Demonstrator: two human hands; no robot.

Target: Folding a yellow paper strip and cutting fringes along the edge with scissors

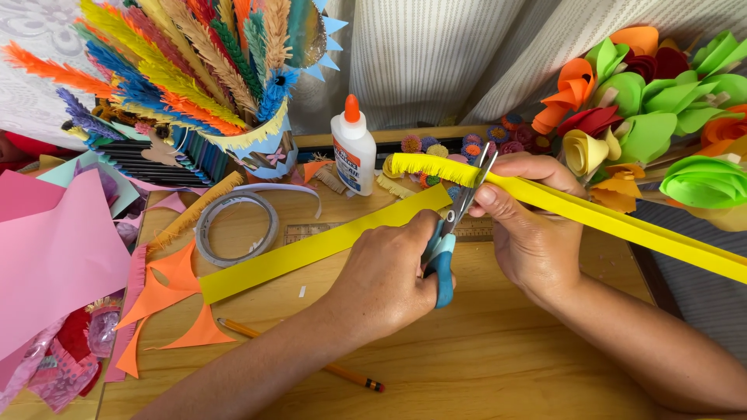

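Observation:
My left hand [381,280] grips blue-handled scissors [443,264], whose blades point up and away and straddle the edge of a long folded yellow paper strip [622,222]. My right hand [529,225] pinches that strip just right of the blades and holds it above the table. Left of the blades, the strip's end is cut into a fine fringe [432,167]. A second, flat yellow strip [311,249] lies on the wooden table [506,365] under my left hand.
A white glue bottle [352,152] with an orange cap stands behind. A tape roll [237,228], ruler [311,231], pencil [311,358], orange scraps [175,288] and pink paper [54,257] lie left. Paper flowers [661,101] crowd the right; a holder of paper feathers [194,85] stands back left.

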